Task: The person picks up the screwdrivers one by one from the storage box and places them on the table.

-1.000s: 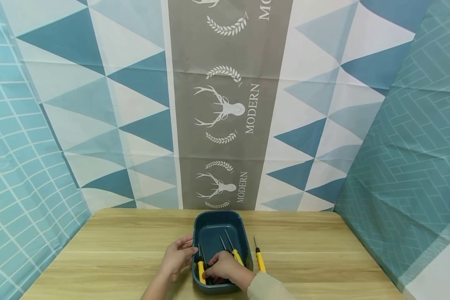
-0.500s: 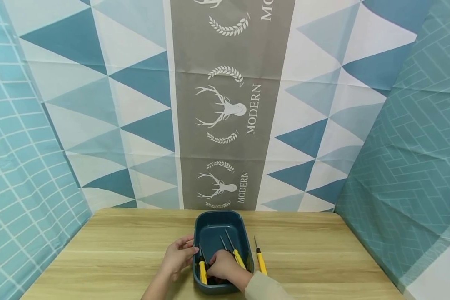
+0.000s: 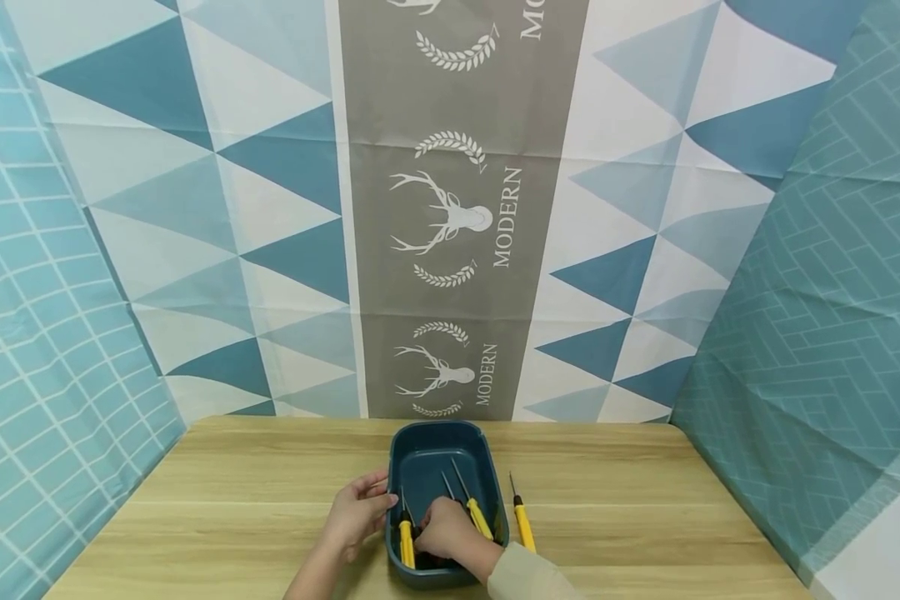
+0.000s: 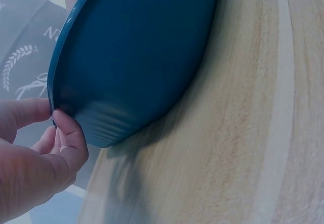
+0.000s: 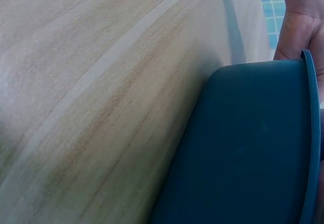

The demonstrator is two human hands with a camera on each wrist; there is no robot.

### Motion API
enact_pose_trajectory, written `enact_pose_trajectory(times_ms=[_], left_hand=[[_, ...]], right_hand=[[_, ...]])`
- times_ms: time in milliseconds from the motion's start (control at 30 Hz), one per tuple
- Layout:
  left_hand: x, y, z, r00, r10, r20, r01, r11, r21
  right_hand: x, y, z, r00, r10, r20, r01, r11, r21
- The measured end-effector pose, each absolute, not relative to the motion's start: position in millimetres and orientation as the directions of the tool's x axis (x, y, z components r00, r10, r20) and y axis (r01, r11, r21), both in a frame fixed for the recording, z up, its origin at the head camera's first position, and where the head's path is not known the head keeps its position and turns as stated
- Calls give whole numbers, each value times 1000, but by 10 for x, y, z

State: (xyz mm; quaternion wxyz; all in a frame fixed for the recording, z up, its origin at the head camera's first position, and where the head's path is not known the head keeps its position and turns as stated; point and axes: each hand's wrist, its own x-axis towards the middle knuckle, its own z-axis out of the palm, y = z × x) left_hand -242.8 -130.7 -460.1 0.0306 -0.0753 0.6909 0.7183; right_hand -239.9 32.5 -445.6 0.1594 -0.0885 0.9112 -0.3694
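Note:
A dark blue plastic box (image 3: pixel 438 431) with rounded corners stands on the wooden table, with several screwdrivers inside. My left hand (image 3: pixel 356 517) pinches its left rim between thumb and fingers, plain in the left wrist view at the box wall (image 4: pixel 136 57). My right hand (image 3: pixel 450 531) reaches into the near part of the box, fingers curled down at a dark-handled screwdriver (image 3: pixel 409 518); its fingertips are mostly hidden. Left of them lies a yellow-handled screwdriver (image 3: pixel 407 546). Another yellow screwdriver (image 3: pixel 480 518) leans toward the right wall, beside a thin metal shaft (image 3: pixel 447 484).
A yellow and black screwdriver (image 3: pixel 523 523) lies on the table (image 3: pixel 615 500) just right of the box. Behind the table hangs a patterned cloth backdrop (image 3: pixel 450 250), with tile-patterned cloths at both sides.
My right hand has shifted slightly right inside the box, away from the yellow handle at the left wall. The left hand keeps its hold on the rim.

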Motion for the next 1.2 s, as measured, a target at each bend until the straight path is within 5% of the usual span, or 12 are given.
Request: enact_pose_trajectory(times_ms=[1200], left_hand=[[-2434, -1304, -4611, -985, -72, -160, -157, -40, 987]], right_hand=[[-2497, 594, -4452, -836, -291, -466, 314, 442, -840]])
